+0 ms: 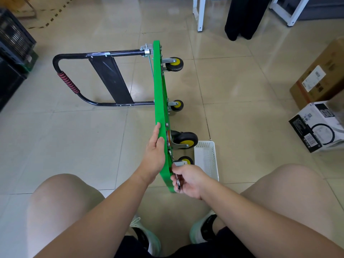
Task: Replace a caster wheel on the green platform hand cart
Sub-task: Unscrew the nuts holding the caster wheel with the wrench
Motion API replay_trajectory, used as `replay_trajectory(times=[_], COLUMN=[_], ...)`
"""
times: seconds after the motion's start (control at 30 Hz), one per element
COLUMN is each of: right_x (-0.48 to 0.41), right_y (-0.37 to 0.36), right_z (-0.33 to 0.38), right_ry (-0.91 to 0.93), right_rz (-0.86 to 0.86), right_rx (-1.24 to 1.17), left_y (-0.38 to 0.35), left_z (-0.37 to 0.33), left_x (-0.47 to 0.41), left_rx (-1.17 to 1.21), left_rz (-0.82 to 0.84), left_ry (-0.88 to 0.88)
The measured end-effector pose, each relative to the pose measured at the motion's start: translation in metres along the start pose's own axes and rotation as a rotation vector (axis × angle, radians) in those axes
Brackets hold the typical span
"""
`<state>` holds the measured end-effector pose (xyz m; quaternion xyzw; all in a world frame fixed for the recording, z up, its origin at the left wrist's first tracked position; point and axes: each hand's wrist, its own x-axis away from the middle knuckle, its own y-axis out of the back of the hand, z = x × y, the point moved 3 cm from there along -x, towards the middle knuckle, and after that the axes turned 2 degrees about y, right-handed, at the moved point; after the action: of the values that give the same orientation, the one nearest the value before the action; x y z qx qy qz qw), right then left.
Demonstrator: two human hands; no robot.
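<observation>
Steadying cart [159, 101] on edge, left hand [154, 157] flat against deck; right hand [188, 180] gripping wrench [178, 181] at nearest caster [184, 161]. Caster still mounted; removal apparently underway, swap pending.

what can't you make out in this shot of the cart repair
Head view:
- Wrench: mostly covered by the right hand; its head and the fastener are hidden.
- Nearest caster: partly behind that hand and the green platform.
- White basket: any contents too unclear to tell.
- Box labels: too small.
</observation>
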<state>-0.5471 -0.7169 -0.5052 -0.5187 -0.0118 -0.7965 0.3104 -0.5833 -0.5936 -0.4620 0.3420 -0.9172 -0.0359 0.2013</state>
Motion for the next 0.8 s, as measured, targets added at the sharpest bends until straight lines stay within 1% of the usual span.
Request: replay_trajectory(times=[0.17, 0.27, 0.4, 0.53, 0.6, 0.7, 0.8], right_x=[0.0, 0.0, -0.001, -0.004, -0.004, -0.01, -0.012], right_y=[-0.002, -0.005, -0.01, -0.017, -0.017, -0.016, -0.018], right_z=[0.0, -0.002, -0.004, -0.006, -0.009, -0.015, -0.017], right_ry=[-0.006, 0.011, 0.007, -0.046, -0.001, 0.144, 0.183], right_rz=[0.035, 0.046, 0.002, -0.054, -0.096, -0.166, -0.208], right_rx=[-0.004, 0.001, -0.01, -0.125, -0.135, 0.05, 0.087], left_y=[0.001, 0.002, -0.003, -0.007, -0.008, -0.01, -0.01], left_z=[-0.001, -0.003, -0.01, -0.01, -0.009, -0.01, -0.01], left_x=[-0.002, -0.003, -0.003, -0.003, 0.0, 0.001, 0.002], left_rx=[0.02, 0.032, 0.0, -0.04, -0.057, -0.076, -0.087], left_rz=[0.059, 0.064, 0.012, -0.084, -0.114, -0.132, -0.135], left_ry=[0.061, 0.096, 0.1, 0.059, 0.027, -0.007, -0.026])
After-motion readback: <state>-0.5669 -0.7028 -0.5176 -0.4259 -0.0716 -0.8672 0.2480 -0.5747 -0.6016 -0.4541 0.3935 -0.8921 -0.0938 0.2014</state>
